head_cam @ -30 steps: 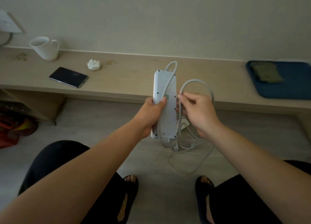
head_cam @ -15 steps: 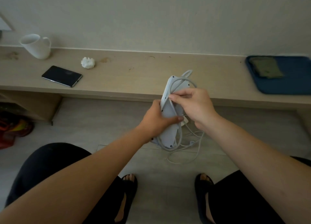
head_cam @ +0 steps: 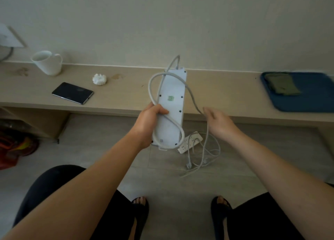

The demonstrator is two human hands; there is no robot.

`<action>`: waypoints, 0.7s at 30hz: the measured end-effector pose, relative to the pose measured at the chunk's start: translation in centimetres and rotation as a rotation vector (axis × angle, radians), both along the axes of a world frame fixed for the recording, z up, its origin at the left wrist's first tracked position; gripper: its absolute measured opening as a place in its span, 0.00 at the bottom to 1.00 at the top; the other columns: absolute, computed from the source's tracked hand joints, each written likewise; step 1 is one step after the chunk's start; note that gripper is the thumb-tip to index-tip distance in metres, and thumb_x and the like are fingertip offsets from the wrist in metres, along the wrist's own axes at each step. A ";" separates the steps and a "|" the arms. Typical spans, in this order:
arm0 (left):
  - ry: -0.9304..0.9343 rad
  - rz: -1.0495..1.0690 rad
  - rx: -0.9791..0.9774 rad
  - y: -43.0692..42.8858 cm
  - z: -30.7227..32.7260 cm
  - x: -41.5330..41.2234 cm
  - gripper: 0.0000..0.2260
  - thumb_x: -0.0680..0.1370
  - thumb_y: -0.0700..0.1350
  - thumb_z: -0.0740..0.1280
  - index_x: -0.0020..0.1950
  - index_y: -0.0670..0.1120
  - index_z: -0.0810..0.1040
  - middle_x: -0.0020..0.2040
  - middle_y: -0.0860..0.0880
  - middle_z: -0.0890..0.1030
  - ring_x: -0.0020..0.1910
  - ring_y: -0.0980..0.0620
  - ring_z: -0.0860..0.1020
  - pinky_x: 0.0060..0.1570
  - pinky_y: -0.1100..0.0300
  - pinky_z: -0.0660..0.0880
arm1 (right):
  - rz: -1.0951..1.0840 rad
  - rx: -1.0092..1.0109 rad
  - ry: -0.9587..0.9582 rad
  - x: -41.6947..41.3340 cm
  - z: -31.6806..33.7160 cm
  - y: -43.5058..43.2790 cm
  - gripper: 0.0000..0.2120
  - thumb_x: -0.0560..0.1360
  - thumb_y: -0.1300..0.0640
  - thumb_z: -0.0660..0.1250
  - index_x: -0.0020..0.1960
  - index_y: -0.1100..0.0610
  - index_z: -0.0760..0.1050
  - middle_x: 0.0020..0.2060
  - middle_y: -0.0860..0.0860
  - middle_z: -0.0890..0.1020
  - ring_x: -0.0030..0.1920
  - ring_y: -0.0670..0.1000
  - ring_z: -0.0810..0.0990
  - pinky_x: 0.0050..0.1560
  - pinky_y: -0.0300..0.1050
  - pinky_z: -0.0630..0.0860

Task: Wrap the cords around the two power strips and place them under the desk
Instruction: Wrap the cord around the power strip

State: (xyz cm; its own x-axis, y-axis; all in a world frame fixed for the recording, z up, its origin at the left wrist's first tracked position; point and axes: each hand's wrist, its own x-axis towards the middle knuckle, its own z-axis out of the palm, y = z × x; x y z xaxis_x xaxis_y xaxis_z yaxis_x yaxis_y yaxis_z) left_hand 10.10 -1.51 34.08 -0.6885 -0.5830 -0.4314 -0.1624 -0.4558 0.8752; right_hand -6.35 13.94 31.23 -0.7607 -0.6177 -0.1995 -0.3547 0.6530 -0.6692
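Note:
My left hand (head_cam: 148, 124) grips a long white power strip (head_cam: 171, 102) upright in front of the desk (head_cam: 126, 99), its back side facing me. Its grey cord (head_cam: 151, 88) loops over the strip's face, crosses under my left thumb and curls around the lower end. From the strip's top the cord slants down to my right hand (head_cam: 218, 124), which has loosely spread fingers, the cord running across them and hanging to the floor. A second, smaller white power strip (head_cam: 189, 142) lies on the floor below, among loose cord coils (head_cam: 207, 158).
On the desk stand a white mug (head_cam: 47, 62), a dark phone (head_cam: 72, 93), a crumpled white tissue (head_cam: 99, 79) and a blue tray (head_cam: 307, 93) holding an olive cloth. Red bags (head_cam: 14, 147) lie under the desk at left. My knees and sandalled feet are below.
My right hand has come off the strip and swung out to the right, drawing the cord with it. The strip now stands upright with one more cord loop across its face.

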 end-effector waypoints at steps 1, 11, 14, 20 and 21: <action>0.051 0.016 0.087 -0.2 0.4 0.3 0.14 0.77 0.40 0.64 0.61 0.46 0.80 0.49 0.44 0.86 0.42 0.43 0.85 0.35 0.54 0.82 | 0.077 0.087 -0.013 -0.1 -0.4 0.3 0.20 0.87 0.51 0.54 0.72 0.62 0.71 0.69 0.60 0.77 0.70 0.61 0.74 0.65 0.49 0.69; 0.106 -0.115 0.252 0.0 0.5 0.8 0.24 0.69 0.41 0.66 0.65 0.39 0.80 0.49 0.39 0.85 0.42 0.41 0.84 0.41 0.51 0.81 | 0.047 -0.065 -0.002 -1.2 -2.0 -0.3 0.07 0.85 0.54 0.58 0.55 0.49 0.74 0.47 0.49 0.80 0.49 0.53 0.78 0.45 0.48 0.70; 0.081 -0.075 0.285 0.6 0.0 0.2 0.19 0.72 0.40 0.66 0.61 0.40 0.81 0.47 0.41 0.86 0.40 0.42 0.85 0.39 0.52 0.82 | 0.207 0.078 0.029 -0.6 -2.1 0.2 0.12 0.85 0.55 0.59 0.46 0.45 0.77 0.42 0.48 0.83 0.46 0.52 0.81 0.43 0.45 0.71; -0.147 0.054 -0.152 -0.3 -1.3 -1.4 0.16 0.78 0.38 0.66 0.63 0.53 0.75 0.52 0.49 0.83 0.47 0.48 0.81 0.37 0.56 0.77 | -0.061 -0.298 -0.041 0.3 -0.2 -0.8 0.10 0.84 0.60 0.62 0.52 0.59 0.82 0.39 0.56 0.85 0.32 0.50 0.84 0.32 0.35 0.80; -0.149 0.056 -0.175 -0.4 -1.6 -1.4 0.17 0.79 0.38 0.66 0.64 0.54 0.74 0.52 0.50 0.82 0.48 0.49 0.81 0.37 0.56 0.77 | -0.099 -0.349 -0.069 0.3 0.3 -0.8 0.09 0.84 0.59 0.62 0.53 0.57 0.81 0.39 0.55 0.84 0.31 0.49 0.84 0.31 0.35 0.80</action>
